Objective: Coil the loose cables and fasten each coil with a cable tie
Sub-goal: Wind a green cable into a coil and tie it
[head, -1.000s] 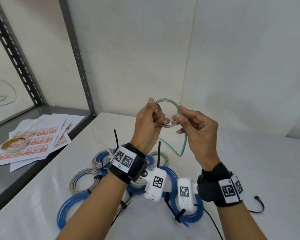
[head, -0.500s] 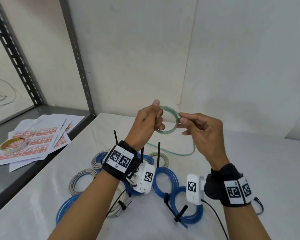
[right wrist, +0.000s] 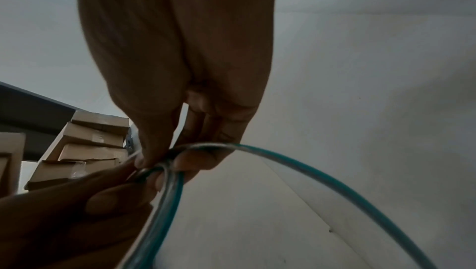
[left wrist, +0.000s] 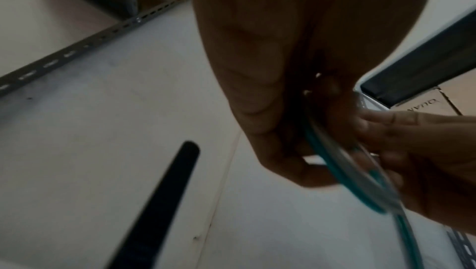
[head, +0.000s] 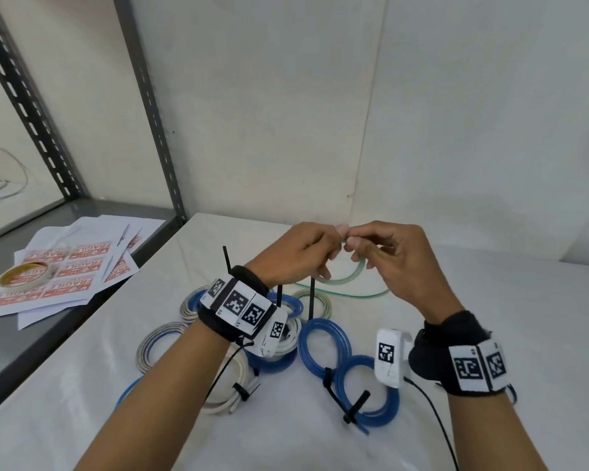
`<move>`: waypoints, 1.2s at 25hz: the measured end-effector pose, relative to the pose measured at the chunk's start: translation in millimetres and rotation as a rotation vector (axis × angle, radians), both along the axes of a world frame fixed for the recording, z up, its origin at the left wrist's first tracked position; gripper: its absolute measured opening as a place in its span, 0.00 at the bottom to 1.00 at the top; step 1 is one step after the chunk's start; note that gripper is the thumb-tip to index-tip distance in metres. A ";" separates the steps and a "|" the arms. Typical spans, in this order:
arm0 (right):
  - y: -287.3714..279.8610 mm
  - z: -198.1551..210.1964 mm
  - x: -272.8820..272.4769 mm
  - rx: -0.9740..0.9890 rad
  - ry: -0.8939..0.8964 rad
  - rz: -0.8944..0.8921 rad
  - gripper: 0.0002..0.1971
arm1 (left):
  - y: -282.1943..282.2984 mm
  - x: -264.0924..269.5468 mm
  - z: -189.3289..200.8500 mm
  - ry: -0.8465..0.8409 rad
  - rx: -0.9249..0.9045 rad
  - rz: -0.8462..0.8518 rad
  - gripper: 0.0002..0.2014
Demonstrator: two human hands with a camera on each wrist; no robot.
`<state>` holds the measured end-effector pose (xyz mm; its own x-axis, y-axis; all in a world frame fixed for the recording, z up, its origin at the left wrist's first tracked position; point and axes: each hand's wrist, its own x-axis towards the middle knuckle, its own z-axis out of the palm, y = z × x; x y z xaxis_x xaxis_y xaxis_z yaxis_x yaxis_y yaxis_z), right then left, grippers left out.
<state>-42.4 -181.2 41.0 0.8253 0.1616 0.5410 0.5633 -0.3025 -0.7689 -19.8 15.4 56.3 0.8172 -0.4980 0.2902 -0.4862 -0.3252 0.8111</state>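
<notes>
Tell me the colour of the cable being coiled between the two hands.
Green with a pale translucent side: the cable shows best in the right wrist view.

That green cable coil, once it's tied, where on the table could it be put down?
Bare tabletop lies right of the right hand. The middle is crowded with blue coils and grey coils.

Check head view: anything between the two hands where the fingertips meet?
Only the thin green-and-clear cable: left hand and right hand both pinch its coil, fingertips nearly touching.

Tape roll (head: 26, 273) sits on FRAGILE label sheets (head: 79, 270) on grey metal shelf (head: 0, 334). Cardboard boxes (right wrist: 85, 151) stacked behind.
</notes>
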 end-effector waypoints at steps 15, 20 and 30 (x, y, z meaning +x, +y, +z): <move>9.0 6.7 -8.2 0.155 -0.050 -0.065 0.09 | 1.8 -2.3 10.6 0.395 -0.501 -0.059 0.24; 10.7 6.5 -8.1 0.253 -0.067 -0.039 0.11 | -3.1 -5.7 14.1 0.189 -0.523 -0.020 0.25; 3.5 6.8 -6.9 0.173 -0.012 -0.016 0.12 | -3.5 -3.5 13.2 0.435 -0.546 0.027 0.20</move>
